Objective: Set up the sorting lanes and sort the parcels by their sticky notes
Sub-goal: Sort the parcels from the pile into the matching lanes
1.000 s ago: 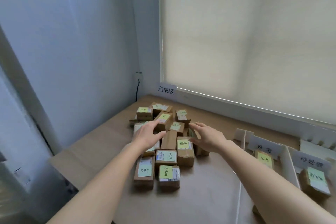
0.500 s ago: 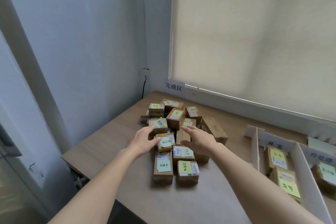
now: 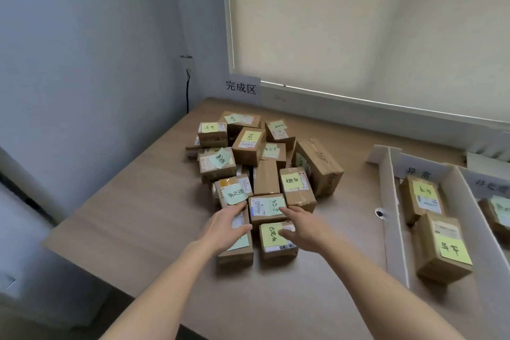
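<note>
We're over the table (image 3: 138,215), a heap of taped parcels (image 3: 256,171) crowding its far-left corner below the wall sign (image 3: 240,87). Our left hand (image 3: 225,226) lies flat, fingers straight, on the near-left box (image 3: 237,250), its long side running away from us. Our right hand (image 3: 303,228), fingers relaxed, touches the near box (image 3: 277,239). Rightward, two parcels sit in the first lane (image 3: 392,215).
</note>
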### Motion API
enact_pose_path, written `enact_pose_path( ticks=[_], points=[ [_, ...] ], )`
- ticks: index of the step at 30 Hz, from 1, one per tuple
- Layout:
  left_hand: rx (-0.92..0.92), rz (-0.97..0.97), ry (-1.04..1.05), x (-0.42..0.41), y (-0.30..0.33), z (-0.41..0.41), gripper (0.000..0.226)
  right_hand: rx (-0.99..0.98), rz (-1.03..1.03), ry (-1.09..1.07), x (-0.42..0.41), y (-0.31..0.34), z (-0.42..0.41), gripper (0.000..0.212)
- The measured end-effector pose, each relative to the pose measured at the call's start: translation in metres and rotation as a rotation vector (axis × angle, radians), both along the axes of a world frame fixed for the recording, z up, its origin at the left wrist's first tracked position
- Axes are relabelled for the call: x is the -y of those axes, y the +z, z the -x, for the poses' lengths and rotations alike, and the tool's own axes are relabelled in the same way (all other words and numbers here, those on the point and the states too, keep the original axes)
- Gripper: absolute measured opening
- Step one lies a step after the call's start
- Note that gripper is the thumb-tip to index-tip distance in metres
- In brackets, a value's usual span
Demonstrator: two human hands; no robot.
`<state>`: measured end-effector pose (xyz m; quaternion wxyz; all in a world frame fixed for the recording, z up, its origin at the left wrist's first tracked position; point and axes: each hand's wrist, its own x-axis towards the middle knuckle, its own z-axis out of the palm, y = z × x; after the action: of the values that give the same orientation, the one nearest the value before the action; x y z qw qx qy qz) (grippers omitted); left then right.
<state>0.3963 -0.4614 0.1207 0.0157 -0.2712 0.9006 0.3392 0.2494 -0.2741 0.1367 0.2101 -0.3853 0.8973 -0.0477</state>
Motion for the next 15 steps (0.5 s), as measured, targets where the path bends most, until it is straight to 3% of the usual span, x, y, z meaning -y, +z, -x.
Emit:
enact_pose_path(
  ticks=[7,15],
  points=[
    [0.123,-0.023,-0.133,-0.012,-0.089,0.035,0.07,0.112,0.021,-0.107,-0.011,-0.087,0.006,0.063],
    [0.189,0.022,-0.222,-0.004,-0.146,0.077,0.073,0.161,-0.063,-0.206,-0.033,-0.136,0.02,0.062]
  ],
)
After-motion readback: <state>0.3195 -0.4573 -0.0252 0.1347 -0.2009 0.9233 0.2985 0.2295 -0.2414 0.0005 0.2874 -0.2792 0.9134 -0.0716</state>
